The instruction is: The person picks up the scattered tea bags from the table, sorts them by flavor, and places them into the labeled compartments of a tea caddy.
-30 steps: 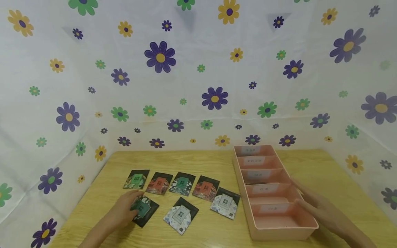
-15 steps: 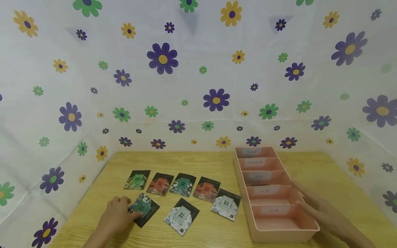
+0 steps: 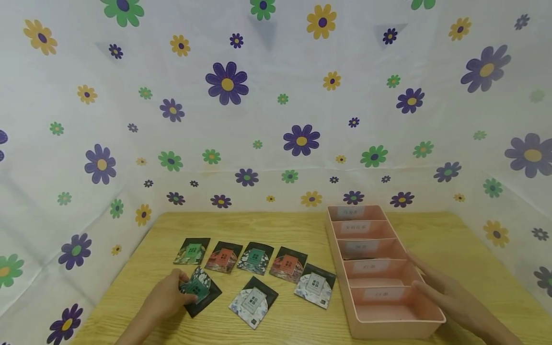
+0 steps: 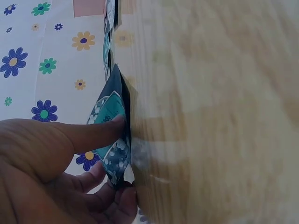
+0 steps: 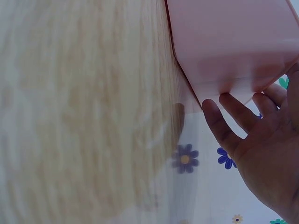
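White cloth printed with purple, yellow and green daisies closes in the back and both sides, behind a wooden table with pale yellow grain. On its right stands a long pink box; only the head view looks down into its five compartments, each with a white label too small to read, while the right wrist view shows its smooth outer wall from below the rim. The right hand is spread, fingers loosely extended against that outside wall, thumb at the rim in the head view. On the left, the left hand pinches a dark teal packet above the table's near left part. The left wrist view adds what the head view hides: the thumb lies across the teal panel, fingertips sit at the lower edge, and the packet is bent rather than flat. It is square, black on one side, with white blossoms around the panel. Behind it lie a green packet, two red packets and another teal packet; two white packets lie nearer the box.
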`<state>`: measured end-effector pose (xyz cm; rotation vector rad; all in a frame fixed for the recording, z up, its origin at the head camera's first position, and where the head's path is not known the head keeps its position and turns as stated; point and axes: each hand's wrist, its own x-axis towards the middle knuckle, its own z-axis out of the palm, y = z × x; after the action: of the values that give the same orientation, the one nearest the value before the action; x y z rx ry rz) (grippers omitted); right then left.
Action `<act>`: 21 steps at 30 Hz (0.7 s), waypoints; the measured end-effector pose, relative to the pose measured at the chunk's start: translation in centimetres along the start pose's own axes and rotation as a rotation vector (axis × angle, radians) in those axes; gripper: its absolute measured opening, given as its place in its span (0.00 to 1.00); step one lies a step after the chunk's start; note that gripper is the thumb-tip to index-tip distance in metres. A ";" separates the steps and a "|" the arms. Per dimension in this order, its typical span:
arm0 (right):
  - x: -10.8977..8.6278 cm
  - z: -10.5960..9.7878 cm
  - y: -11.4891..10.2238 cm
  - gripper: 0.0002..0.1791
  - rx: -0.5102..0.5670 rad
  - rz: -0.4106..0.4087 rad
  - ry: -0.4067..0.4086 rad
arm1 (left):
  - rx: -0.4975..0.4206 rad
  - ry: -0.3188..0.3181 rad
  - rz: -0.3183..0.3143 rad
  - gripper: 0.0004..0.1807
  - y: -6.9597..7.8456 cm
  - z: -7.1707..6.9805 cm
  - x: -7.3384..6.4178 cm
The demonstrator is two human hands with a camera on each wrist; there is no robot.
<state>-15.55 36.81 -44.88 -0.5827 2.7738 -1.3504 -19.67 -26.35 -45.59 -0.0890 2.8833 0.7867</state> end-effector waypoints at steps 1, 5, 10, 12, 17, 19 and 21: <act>0.0 0.0 0.0 0.33 0.002 0.001 0.000 | -0.013 0.006 0.001 0.27 0.0 0.0 0.0; 0.0 0.1 0.0 0.33 -0.015 -0.024 0.014 | -0.082 0.044 0.044 0.21 -0.5 -0.1 -0.1; 0.0 0.2 0.0 0.34 -0.051 -0.041 0.027 | -0.216 0.014 0.089 0.16 -1.0 -1.1 -0.3; 0.0 0.2 0.0 0.34 -0.049 -0.044 0.026 | -0.262 -0.011 0.092 0.16 -1.0 -1.7 -0.3; 0.0 0.1 0.0 0.34 -0.077 -0.019 0.035 | -0.362 -0.056 0.062 0.20 -0.8 -2.8 -0.1; 0.0 0.0 0.0 0.34 -0.088 0.012 0.032 | -0.375 -0.061 0.053 0.20 -0.8 -2.9 0.0; 0.0 -0.1 -0.1 0.34 -0.098 0.034 0.031 | -0.370 -0.056 0.048 0.19 -0.8 -2.9 0.1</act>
<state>-15.58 36.83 -44.78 -0.5198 2.8738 -1.2336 -20.10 -28.53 -43.53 -0.0376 2.6618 1.3005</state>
